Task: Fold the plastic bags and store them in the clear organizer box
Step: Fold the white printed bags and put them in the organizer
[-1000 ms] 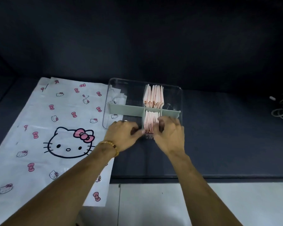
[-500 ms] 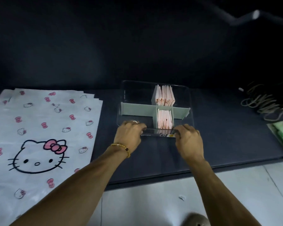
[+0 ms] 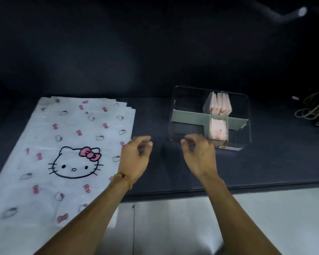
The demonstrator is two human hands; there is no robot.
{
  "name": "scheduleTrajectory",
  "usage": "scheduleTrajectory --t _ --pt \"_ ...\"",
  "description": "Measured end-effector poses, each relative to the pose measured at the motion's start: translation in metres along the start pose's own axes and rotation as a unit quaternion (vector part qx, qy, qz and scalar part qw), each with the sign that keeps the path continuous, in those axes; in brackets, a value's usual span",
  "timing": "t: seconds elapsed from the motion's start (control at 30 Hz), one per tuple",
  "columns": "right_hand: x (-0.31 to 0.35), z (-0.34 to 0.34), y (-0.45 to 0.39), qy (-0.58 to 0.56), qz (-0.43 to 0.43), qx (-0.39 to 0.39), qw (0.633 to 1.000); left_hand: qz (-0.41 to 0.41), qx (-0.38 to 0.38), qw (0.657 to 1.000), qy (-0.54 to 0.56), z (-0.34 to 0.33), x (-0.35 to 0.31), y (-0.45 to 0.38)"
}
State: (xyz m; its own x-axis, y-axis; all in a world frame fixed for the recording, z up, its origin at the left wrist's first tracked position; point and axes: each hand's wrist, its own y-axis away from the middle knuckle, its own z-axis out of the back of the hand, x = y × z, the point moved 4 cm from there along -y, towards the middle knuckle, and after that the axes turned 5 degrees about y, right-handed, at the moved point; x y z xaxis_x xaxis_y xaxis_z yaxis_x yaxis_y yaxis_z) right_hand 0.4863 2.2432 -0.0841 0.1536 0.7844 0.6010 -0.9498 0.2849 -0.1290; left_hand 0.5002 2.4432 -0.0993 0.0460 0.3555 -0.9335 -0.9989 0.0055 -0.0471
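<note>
The bags [image 3: 70,155] lie flat in a stack on the left of the desk [image 3: 276,162], white with small pink bows and a large cat face on the top sheet; the back corners are fanned, so several sheets show. The near end of the stack hangs over the desk's front edge. Well apart to the right stands the box [image 3: 210,118], clear-walled with a grey-green cross divider. Folded pink bags [image 3: 220,105] stand upright in a far compartment, and a second batch [image 3: 218,130] fills the near one just right of centre. The left compartments look bare, though the dim light makes that uncertain.

Judging from this layout, one storing round is done and the step in hand is fetching the next flat bag. That calls for reaching left, peeling only the top sheet off the stack, and laying it smooth for the first fold; thin plastic sheets tend to cling, so two may lift together.

The left hand [image 3: 136,157] hovers over the right edge of the stack, fingers loosely curled with thumb and forefinger near each other, holding nothing. The right hand [image 3: 199,155] hangs just in front of the box's near left corner, fingers likewise relaxed and bent, empty. Both forearms reach in from the bottom; a beaded bracelet [image 3: 122,179] circles the left wrist. A coil of cord [image 3: 313,111] lies at far right.
</note>
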Motion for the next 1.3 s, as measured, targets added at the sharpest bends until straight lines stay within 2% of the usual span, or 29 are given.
scheduleTrajectory --t 0.07,0.13,0.23,0.3,0.37,0.5,0.63,0.73,0.83,0.97,1.0,1.13,1.23,1.3 --pt "0.034 -0.029 0.017 -0.011 0.033 0.029 0.999 0.052 -0.033 0.998 0.01 0.047 0.024 0.022" --pt "0.071 -0.067 0.04 -0.003 0.09 0.098 0.991 0.083 -0.053 0.994 -0.046 0.092 0.047 0.04" --pt "0.113 -0.137 0.082 0.107 0.157 0.289 0.938 0.086 -0.021 0.977 -0.195 0.149 0.073 0.062" --pt "0.124 -0.175 0.102 0.185 0.182 0.34 0.904 0.072 0.007 0.958 -0.277 0.179 0.087 0.072" --pt "0.136 -0.2 0.109 0.224 0.216 0.331 0.891 0.075 0.02 0.946 -0.315 0.209 0.102 0.08" --pt "0.18 -0.24 0.104 0.227 0.261 0.324 0.881 0.12 0.05 0.916 -0.38 0.257 0.134 0.087" --pt "0.223 -0.273 0.098 0.243 0.286 0.327 0.867 0.133 0.047 0.904 -0.403 0.298 0.156 0.08" --pt "0.236 -0.275 0.093 0.229 0.289 0.315 0.875 0.124 0.022 0.915 -0.383 0.311 0.161 0.071" --pt "0.238 -0.262 0.082 0.201 0.321 0.296 0.877 0.072 -0.013 0.926 -0.371 0.307 0.156 0.065" --pt "0.213 -0.236 0.084 0.128 0.341 0.385 0.848 0.089 0.085 0.929 -0.349 0.281 0.153 0.063" --pt "0.206 -0.231 0.091 0.121 0.339 0.385 0.85 0.085 0.1 0.925 -0.357 0.274 0.151 0.063" --pt "0.196 -0.218 0.096 0.098 0.321 0.303 0.892 0.053 0.112 0.92 -0.371 0.256 0.14 0.064" --pt "0.19 -0.198 0.085 0.087 0.316 0.313 0.891 0.046 0.125 0.923 -0.362 0.252 0.134 0.07" --pt "0.176 -0.174 0.072 0.064 0.279 0.312 0.906 0.046 0.159 0.916 -0.366 0.244 0.13 0.074"
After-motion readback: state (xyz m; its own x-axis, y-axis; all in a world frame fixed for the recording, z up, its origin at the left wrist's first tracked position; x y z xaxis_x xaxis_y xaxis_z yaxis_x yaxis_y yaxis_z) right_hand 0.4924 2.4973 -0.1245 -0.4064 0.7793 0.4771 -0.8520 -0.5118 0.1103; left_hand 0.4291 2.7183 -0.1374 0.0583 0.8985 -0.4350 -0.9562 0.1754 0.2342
